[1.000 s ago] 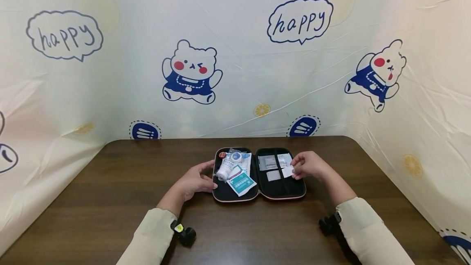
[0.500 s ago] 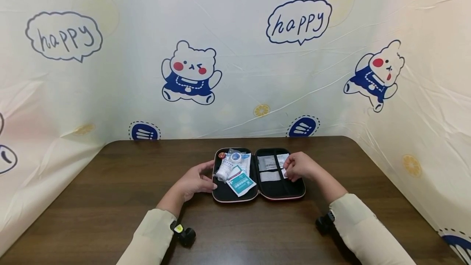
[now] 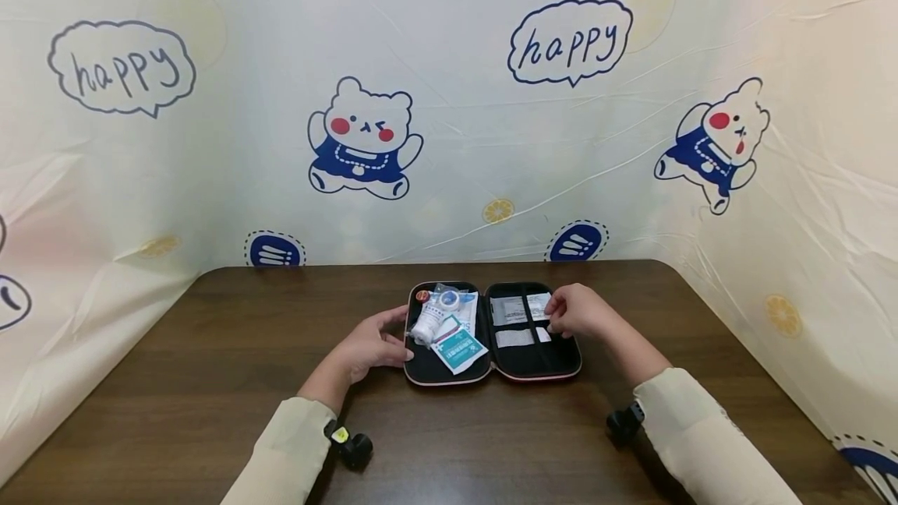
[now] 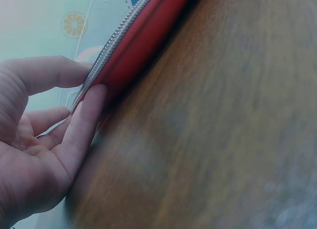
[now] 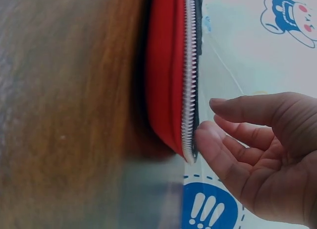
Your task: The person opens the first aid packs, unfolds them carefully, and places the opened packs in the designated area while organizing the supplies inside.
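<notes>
An unfolded zippered first-aid case point(image 3: 449, 377), black inside and red outside, lies on the table. My left hand point(image 3: 368, 345) holds its left rim, thumb and fingers at the zipper edge point(image 4: 116, 33) in the left wrist view. My right hand point(image 3: 578, 310) is over the right half, fingers loosely bent beside the white packets point(image 3: 514, 337) tucked under black elastic straps point(image 3: 531, 318). In the right wrist view, a gap shows between thumb and fingers point(image 5: 210, 132), with nothing seen in it. The left half bears a teal-and-white sachet point(image 3: 459, 347) and a white bottle point(image 3: 426, 326) in clear plastic.
The brown wooden table point(image 3: 477, 443) extends around the case. Behind it hangs a pale printed curtain point(image 3: 449, 139). Wrist cameras point(image 3: 354, 450) are strapped at both sleeves. A small red round item point(image 3: 422, 296) and a white roll point(image 3: 449, 300) lie in the case's left half.
My right hand moved left with a small white packet to the strap, then back slightly right and up, leaving the packet under the strap. My left hand stayed at the rim.
</notes>
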Motion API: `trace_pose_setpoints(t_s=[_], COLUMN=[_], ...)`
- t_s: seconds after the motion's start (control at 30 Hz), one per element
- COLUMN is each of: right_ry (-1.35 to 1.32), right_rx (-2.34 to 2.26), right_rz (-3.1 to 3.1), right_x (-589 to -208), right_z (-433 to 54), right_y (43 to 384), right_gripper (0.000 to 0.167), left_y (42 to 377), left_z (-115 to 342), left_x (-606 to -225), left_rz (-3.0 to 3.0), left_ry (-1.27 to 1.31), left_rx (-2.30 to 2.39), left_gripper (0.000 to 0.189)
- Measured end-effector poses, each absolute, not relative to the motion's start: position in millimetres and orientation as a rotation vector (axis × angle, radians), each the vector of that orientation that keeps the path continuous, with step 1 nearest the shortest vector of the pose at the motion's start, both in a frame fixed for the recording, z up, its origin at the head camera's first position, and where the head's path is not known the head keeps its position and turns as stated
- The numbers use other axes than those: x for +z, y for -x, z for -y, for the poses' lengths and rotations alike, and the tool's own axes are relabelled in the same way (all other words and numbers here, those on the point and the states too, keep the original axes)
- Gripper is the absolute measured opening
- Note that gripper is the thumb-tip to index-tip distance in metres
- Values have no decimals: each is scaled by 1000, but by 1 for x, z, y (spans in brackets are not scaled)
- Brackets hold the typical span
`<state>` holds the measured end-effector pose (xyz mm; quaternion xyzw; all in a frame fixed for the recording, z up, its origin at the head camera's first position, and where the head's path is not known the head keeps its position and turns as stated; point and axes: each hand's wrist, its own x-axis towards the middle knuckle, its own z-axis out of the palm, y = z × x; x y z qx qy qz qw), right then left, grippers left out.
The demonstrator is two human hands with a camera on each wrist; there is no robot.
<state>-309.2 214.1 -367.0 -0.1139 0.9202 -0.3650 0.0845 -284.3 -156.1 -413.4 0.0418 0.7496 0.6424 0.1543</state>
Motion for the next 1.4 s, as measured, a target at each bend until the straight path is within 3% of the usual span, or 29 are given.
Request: trace_pose_setpoints(t_s=[0.63, 0.93, 1.4], right_ry=[549, 556, 658], right_rx=[-1299, -1423, -1120], right_rz=[-2553, -2528, -2599], right_x=[-355, -355, -360], right_z=[-185, -158, -123], right_y=[297, 284, 296], right_gripper=[23, 16, 19], left_y=[284, 284, 283], left_z=[156, 156, 156], left_x=[-414, -415, -415], left_rz=[-2148, -2141, -2154], left_ry=[-132, -133, -131], left_rx=[1849, 1861, 1856], left_gripper=[85, 86, 86])
